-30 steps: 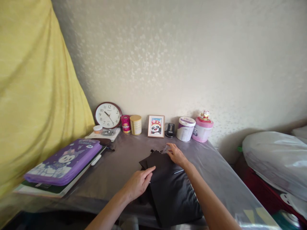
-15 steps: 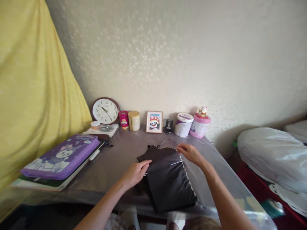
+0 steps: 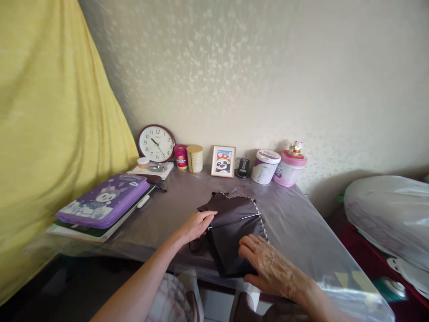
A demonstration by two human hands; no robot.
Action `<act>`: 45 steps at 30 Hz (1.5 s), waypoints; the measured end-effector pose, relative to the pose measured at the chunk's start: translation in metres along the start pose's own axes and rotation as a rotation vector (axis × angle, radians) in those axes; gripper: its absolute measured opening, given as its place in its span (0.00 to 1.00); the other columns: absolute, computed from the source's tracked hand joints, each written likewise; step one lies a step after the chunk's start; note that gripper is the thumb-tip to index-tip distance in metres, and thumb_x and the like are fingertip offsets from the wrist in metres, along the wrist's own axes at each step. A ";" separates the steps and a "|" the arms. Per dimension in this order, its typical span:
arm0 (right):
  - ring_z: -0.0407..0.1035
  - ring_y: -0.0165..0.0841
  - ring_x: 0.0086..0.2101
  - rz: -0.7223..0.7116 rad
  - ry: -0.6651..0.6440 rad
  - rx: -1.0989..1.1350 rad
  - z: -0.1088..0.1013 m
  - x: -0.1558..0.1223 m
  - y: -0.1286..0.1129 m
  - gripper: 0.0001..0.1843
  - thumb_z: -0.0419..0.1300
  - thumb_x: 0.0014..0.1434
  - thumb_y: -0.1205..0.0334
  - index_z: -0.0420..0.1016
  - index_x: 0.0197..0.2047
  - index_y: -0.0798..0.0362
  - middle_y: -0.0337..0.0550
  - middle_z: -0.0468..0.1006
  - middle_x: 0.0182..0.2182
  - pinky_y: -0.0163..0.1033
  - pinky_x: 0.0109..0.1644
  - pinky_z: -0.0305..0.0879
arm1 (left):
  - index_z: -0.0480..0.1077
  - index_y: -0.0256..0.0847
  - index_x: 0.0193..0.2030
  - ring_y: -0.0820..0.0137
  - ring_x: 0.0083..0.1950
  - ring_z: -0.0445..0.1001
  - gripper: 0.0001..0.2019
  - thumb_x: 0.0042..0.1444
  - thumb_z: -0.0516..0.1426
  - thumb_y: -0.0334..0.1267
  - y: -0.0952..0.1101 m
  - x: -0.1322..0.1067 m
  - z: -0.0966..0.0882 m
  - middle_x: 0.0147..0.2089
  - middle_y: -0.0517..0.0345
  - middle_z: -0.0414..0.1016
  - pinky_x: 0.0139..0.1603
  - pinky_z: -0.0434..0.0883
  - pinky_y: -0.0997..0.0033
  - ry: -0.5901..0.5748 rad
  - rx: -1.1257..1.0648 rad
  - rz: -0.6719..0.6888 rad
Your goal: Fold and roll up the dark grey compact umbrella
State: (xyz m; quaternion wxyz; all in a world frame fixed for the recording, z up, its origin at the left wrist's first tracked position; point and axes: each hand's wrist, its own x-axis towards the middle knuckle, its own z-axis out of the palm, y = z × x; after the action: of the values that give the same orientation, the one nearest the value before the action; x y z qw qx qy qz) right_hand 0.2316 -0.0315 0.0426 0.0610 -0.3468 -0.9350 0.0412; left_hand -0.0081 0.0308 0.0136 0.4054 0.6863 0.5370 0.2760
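A folded piece of black fabric [image 3: 231,228] lies near the front edge of the table. Checked black-and-white trim runs along its right side, and a thin silvery rod [image 3: 251,216] sticks out across the upper right. Another small bright metal end [image 3: 209,228] shows at its left edge. My left hand [image 3: 197,225] rests on the upper left of the fabric with its fingers stretched out over the edge. Over the lower right part is my right hand [image 3: 268,264], palm down, fingers apart and slightly bent; its fingertips are at the cloth, but firm contact is hard to tell.
On the left a purple case [image 3: 103,201] lies on books. Along the wall stand a clock [image 3: 157,143], two tins [image 3: 195,158], a picture frame [image 3: 223,162], a black device [image 3: 243,168] and two tubs [image 3: 266,167]. White plastic bags [image 3: 389,210] sit at right.
My right hand has left the trim at the top right corner and come down toward me over the fabric's lower right. My left hand stays at the left edge. The view has shifted slightly.
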 end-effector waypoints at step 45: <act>0.69 0.29 0.34 0.200 0.418 -0.097 -0.029 0.109 0.067 0.10 0.47 0.62 0.61 0.68 0.39 0.51 0.41 0.75 0.36 0.31 0.35 0.57 | 0.54 0.41 0.41 0.70 0.23 0.67 0.11 0.60 0.40 0.45 0.007 -0.019 0.018 0.21 0.63 0.64 0.25 0.58 0.73 0.215 0.540 0.288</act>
State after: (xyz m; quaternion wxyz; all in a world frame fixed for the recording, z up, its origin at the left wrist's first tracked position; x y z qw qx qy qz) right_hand 0.1966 0.0911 0.0727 0.2321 -0.4413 -0.8640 -0.0707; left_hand 0.0052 0.0072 0.0115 0.1066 0.8050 0.5278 0.2490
